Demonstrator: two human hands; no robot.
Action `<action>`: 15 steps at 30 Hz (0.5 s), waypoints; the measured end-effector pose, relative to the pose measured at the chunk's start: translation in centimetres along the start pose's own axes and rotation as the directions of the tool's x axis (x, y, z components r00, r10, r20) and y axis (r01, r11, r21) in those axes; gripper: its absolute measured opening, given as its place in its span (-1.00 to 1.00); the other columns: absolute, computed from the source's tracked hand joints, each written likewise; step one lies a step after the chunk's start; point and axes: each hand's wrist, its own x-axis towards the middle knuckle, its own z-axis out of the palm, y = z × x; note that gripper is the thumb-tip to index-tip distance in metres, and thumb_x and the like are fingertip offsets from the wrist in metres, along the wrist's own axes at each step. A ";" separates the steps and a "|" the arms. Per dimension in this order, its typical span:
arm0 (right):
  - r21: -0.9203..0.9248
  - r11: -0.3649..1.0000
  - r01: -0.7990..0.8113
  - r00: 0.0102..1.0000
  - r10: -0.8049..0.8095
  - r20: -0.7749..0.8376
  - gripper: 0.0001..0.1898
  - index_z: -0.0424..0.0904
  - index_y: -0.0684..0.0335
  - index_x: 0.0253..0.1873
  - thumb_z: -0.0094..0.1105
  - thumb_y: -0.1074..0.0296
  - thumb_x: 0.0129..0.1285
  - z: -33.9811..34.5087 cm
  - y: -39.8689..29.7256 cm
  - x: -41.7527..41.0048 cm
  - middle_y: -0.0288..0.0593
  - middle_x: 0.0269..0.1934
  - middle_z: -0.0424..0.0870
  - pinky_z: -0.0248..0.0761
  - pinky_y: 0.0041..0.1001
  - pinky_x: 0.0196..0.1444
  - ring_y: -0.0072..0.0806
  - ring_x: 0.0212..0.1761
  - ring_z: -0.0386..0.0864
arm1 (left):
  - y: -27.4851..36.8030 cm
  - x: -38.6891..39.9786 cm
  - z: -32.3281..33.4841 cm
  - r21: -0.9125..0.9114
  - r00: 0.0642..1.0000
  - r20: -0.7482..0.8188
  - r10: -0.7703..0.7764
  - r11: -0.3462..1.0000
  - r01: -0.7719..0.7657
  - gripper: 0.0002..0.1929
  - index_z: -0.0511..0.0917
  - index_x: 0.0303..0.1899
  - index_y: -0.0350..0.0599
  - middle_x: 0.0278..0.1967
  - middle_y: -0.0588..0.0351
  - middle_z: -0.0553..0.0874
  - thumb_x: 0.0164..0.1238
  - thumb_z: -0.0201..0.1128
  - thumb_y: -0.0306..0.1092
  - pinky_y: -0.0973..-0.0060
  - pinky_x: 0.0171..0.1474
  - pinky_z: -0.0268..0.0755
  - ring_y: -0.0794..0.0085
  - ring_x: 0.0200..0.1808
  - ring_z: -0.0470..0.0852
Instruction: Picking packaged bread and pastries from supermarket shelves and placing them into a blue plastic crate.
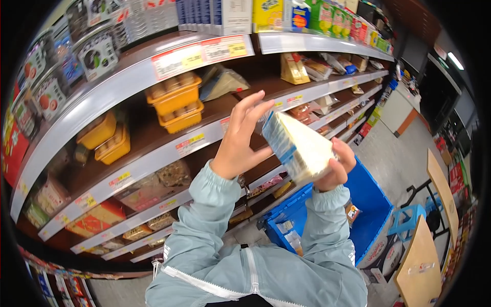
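Note:
My right hand [337, 167] grips the lower right corner of a wedge-shaped packaged sandwich [303, 146], with pale bread and a clear and blue wrapper. At the wrapper's left side is my left hand [243, 134], its fingers apart and its thumb at or close to the package; whether they touch I cannot tell. Behind my left hand, another wedge-shaped package [224, 82] lies on the shelf beside stacked yellow trays [176, 101] of rolls. A gold wedge-shaped pack [294, 69] stands farther right on that shelf.
Shelf edges with price tags [191, 144] curve across the left and centre. Cartons [322, 19] line the upper shelf. A blue plastic crate [368, 195] holding a few packages stands on the floor below my right arm. Beyond it are a light-blue stool [408, 220] and wooden boards [420, 264].

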 end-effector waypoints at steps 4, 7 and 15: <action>-0.147 0.988 -0.052 0.994 0.065 0.085 -0.53 0.25 0.09 -0.16 0.32 0.37 -0.20 -2.6 -1.8 0.3 -0.06 -0.18 0.35 0.33 -0.33 -0.20 -0.16 -0.19 0.40 | 1.7 -0.7 0.9 -0.200 0.992 0.089 -0.086 0.974 0.103 -0.31 0.24 0.08 -0.10 0.09 -0.04 0.20 -0.27 0.27 -0.57 0.41 0.00 0.29 0.19 0.07 0.30; -0.117 0.945 -0.304 0.896 0.325 0.303 -0.41 0.24 0.23 -0.04 0.33 0.40 -0.25 -4.8 -2.6 1.0 -0.06 -0.17 0.35 0.25 -0.35 -0.10 -0.16 -0.15 0.37 | 1.5 -1.3 2.6 -0.574 0.973 0.154 -0.175 0.786 0.232 -0.29 0.19 0.12 -0.14 0.12 0.00 0.15 -0.23 0.24 -0.61 0.48 0.01 0.29 0.30 0.16 0.19; 0.298 0.152 -0.943 0.290 0.815 0.501 -0.34 0.00 0.35 0.20 0.11 0.45 -0.01 -8.6 -3.8 -2.7 -0.09 0.07 0.25 0.13 -0.49 0.09 -0.43 0.07 0.26 | 0.2 -2.5 5.6 -0.610 0.928 0.362 -0.092 0.729 0.310 -0.55 0.42 -0.11 -0.19 -0.02 0.02 0.40 -0.20 0.24 -0.56 0.42 0.10 0.16 0.30 0.08 0.31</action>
